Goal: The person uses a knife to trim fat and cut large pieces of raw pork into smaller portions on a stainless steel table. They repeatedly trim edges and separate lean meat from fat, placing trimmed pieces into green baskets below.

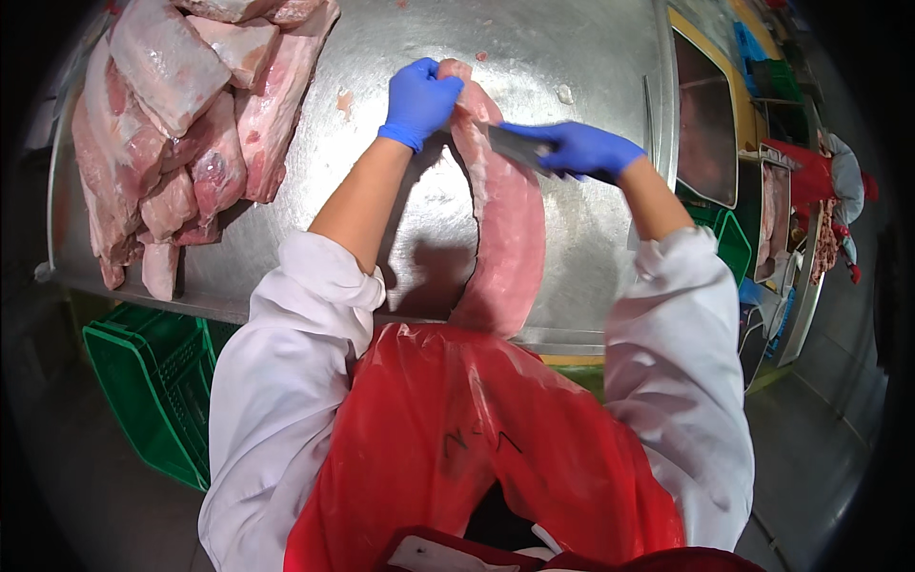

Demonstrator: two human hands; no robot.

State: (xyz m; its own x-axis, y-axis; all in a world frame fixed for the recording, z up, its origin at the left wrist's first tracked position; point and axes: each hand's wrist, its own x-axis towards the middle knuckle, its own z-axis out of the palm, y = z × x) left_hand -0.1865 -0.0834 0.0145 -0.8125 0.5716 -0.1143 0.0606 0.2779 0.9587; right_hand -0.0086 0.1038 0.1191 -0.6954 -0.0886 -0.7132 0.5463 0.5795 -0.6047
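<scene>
A long, curved slab of raw pink meat (510, 243) lies on the steel table, running from the near edge toward the far side. Its narrow far end is pinched in my left hand (419, 100), which wears a blue glove and has its fingers closed. My right hand (586, 151), gloved in blue too, grips a knife by its handle. The knife's dark blade (515, 143) points left and lies against the upper part of the slab, near the pale fatty strip along its left edge. The blade's tip is hard to make out.
Several large raw cuts (181, 124) are heaped at the table's left. Below them stands a green crate (143, 381). A steel tub (705, 114) sits beyond the table's right edge (667, 86). Farther right, another person in red and white (829, 176) stands near trays of meat.
</scene>
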